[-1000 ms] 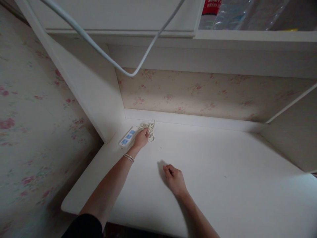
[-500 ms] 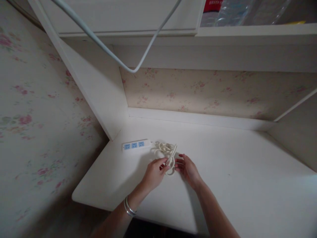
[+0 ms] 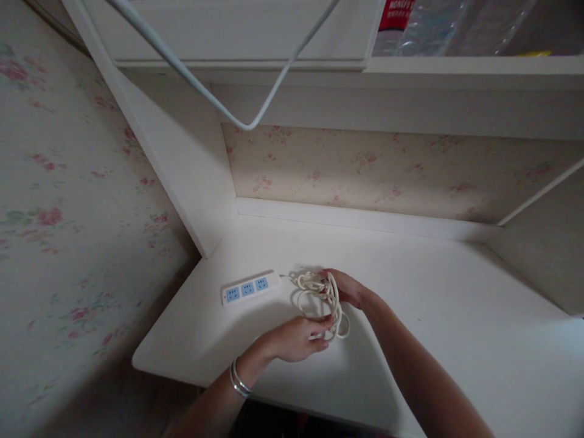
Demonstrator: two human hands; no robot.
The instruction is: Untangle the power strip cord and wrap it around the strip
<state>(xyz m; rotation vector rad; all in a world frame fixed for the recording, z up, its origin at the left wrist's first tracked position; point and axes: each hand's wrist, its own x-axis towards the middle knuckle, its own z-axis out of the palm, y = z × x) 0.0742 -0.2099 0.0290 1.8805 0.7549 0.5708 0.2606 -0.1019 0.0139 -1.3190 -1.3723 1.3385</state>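
Observation:
A white power strip [image 3: 249,287] with three blue sockets lies on the white desk [image 3: 433,316], near its left side. Its cream cord [image 3: 329,299] is bundled in loops just to the right of it. My left hand [image 3: 294,339], with bracelets on the wrist, pinches the near end of the bundle. My right hand [image 3: 347,287] grips the far end of the loops, lifting them slightly off the desk.
A white side panel [image 3: 182,176] walls the desk on the left, with flowered wallpaper [image 3: 365,167] behind. A grey cable [image 3: 246,125] hangs in a loop from the shelf above. Plastic bottles [image 3: 429,24] stand on the upper shelf at right.
The power strip and cord came from the back left corner toward the front of the desk. My right hand moved from the bare desk onto the cord; both hands now hold the bundle.

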